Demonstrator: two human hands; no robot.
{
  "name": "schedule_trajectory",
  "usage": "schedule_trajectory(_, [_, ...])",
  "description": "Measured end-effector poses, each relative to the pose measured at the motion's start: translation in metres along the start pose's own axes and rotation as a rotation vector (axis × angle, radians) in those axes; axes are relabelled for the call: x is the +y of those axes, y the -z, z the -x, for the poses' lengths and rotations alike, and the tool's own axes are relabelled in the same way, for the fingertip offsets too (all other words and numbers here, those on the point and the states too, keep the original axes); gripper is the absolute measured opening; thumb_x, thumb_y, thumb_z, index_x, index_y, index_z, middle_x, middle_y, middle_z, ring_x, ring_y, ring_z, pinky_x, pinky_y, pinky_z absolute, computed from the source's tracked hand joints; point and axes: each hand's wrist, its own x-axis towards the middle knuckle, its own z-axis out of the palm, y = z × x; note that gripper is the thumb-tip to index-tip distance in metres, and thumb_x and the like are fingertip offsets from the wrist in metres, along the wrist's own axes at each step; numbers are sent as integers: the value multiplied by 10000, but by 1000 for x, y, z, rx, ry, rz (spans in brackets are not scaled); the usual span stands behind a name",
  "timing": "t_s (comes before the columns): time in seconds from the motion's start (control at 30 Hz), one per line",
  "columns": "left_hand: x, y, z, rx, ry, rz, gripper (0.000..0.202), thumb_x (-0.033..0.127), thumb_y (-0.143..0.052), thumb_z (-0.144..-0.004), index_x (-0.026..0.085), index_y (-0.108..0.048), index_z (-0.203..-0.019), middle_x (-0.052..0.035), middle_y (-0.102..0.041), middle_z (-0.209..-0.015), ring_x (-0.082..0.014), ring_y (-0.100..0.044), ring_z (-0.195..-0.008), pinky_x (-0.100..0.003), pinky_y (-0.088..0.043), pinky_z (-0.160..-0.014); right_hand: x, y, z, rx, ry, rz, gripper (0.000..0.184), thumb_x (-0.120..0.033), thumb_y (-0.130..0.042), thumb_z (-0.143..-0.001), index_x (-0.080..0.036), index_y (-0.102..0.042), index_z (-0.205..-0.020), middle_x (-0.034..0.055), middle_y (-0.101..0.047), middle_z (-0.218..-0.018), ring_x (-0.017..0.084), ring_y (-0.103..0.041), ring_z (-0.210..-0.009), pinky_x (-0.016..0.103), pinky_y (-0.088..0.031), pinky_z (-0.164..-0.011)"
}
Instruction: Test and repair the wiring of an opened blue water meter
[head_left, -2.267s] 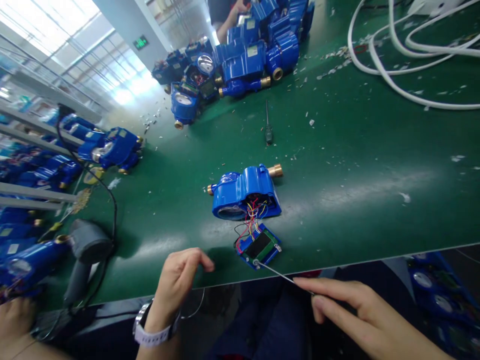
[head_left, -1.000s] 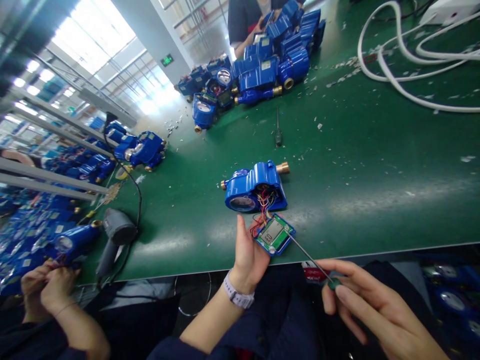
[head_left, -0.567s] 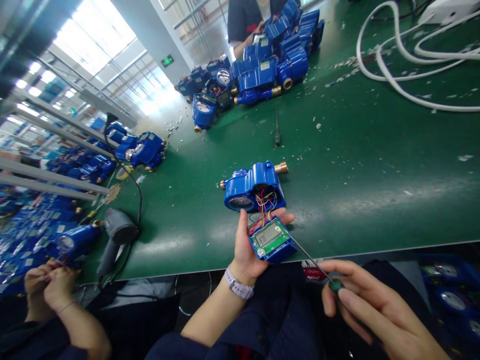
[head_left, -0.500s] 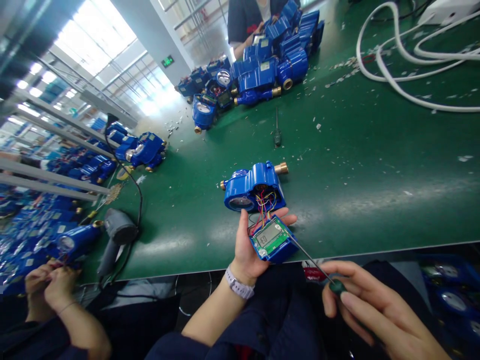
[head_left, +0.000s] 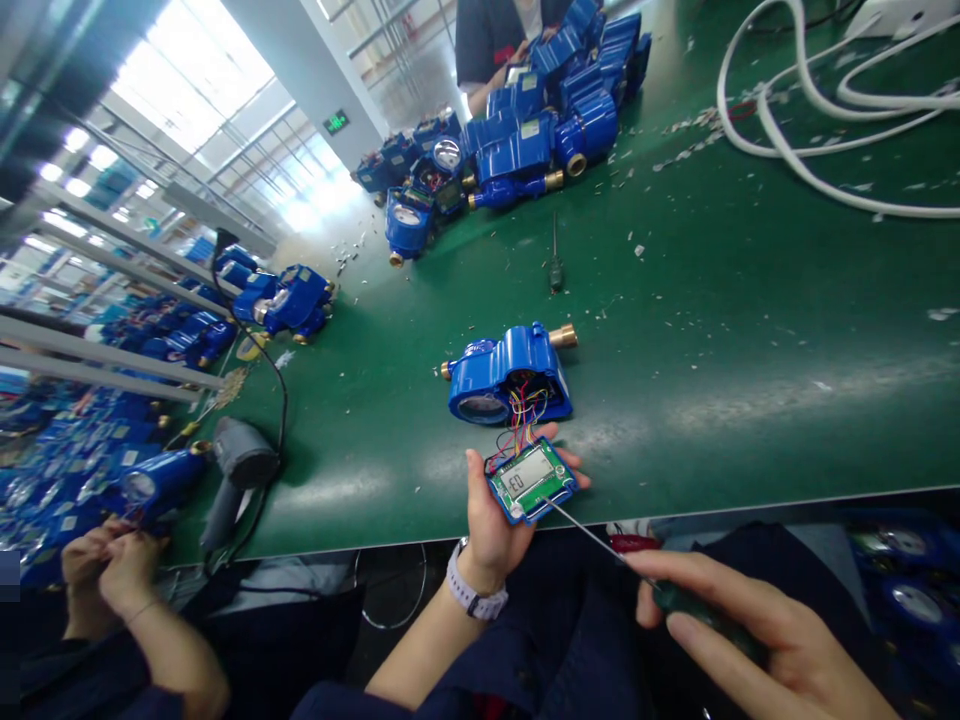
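My left hand point(head_left: 491, 520) grips a small blue module with a green circuit board and a lit display point(head_left: 529, 481), held up just past the table's near edge. Coloured wires point(head_left: 517, 420) run from it into an open blue water meter point(head_left: 504, 375) lying on the green table point(head_left: 750, 330). My right hand point(head_left: 739, 640) is closed round the green handle of a thin screwdriver point(head_left: 600, 540). Its tip touches the module's lower right corner.
A pile of blue meters point(head_left: 517, 130) lies at the far side, with a person behind it. Another screwdriver point(head_left: 555, 255) lies mid-table. White cables point(head_left: 810, 150) loop at the right. A grey scanner point(head_left: 232, 475) and more meters point(head_left: 281, 300) sit left, near a co-worker's hands point(head_left: 112, 570).
My left hand reached out, took up the module from the table and tilted its display towards me. The screwdriver tip has shifted from the right side to the module's lower corner.
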Motion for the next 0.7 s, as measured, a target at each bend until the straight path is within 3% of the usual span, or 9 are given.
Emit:
schedule_trajectory(0.23, [9,3,-7,-89,-33,-67,488,514,-629,-815,163,-663,-1153,-108,-722,-1104,-328,-679,-1057,-465,-436,-1042,-9,0,0,-39,77,84,254,-319,-609,-898,-305,-742,-1114,38,-731,-1029,240,-706,-923,271,-591,-811])
schedule_trajectory(0.3, [12,2,-10,-95,-60,-96,493,560,-609,-817,161,-679,-1098,-112,-714,-1129,-310,-695,-1005,-441,-477,-991,-11,-2,-2,-45,118,116,271,-273,-607,-894,-310,-734,-1131,26,-724,-1061,240,-700,-953,277,-585,-842])
schedule_trajectory(0.47, [9,4,-16,-52,-96,-176,773,797,-423,-795,130,-679,-1090,-134,-736,-948,-298,-719,-874,-444,-534,-886,-16,-6,-9,-68,259,193,330,-181,-523,-917,-279,-702,-1176,3,-716,-1087,204,-695,-970,210,-594,-780])
schedule_trajectory(0.6, [3,10,-17,-14,-92,-236,871,837,-383,-772,112,-643,-1177,-157,-735,-956,-324,-705,-963,-463,-525,-921,-17,-8,-15,-90,303,278,349,-150,-450,-944,-233,-677,-1196,15,-717,-1086,183,-697,-956,188,-595,-705])
schedule_trajectory(0.7, [2,14,-19,-72,-97,-221,839,837,-427,-754,118,-657,-1121,-142,-733,-937,-307,-712,-905,-460,-538,-900,-18,-9,-17,-78,344,317,367,-119,-409,-939,-191,-671,-1185,23,-717,-1086,158,-696,-950,162,-586,-718])
